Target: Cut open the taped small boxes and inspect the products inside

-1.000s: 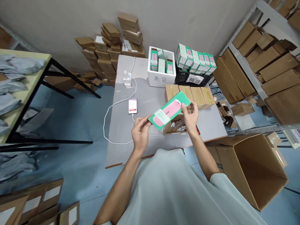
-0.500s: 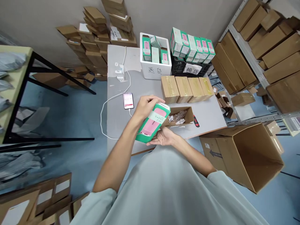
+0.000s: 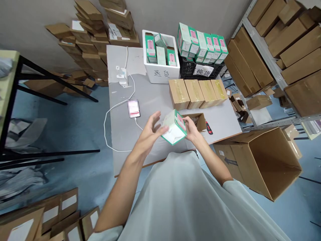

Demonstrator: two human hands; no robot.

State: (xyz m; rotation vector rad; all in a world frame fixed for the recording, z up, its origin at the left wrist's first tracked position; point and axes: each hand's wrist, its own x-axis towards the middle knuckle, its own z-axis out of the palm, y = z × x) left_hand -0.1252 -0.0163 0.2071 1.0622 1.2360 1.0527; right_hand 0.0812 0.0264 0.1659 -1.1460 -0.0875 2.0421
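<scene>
A green and white product box [image 3: 175,126] with a pink picture is held above the front part of the table, tilted with a white end facing me. My right hand [image 3: 191,129] grips it by its right side. On the other side my left hand [image 3: 151,130] has its fingers spread, with the thumb at the box's left edge; whether it touches is unclear. Behind the product box and my right hand, an open carton [image 3: 200,122] is partly hidden. A red and black box cutter [image 3: 208,128] lies to the right of that carton.
Several taped cartons [image 3: 179,95] stand in a row on the table. Behind them are a white foam bin [image 3: 162,72] and a black crate [image 3: 187,68], both with green boxes. A phone [image 3: 134,109] on a cable lies left. A large open carton [image 3: 258,164] stands right.
The green box has turned so its white end faces me instead of its pink front. My left hand has loosened from its top and spread; my right hand has moved up to its right side.
</scene>
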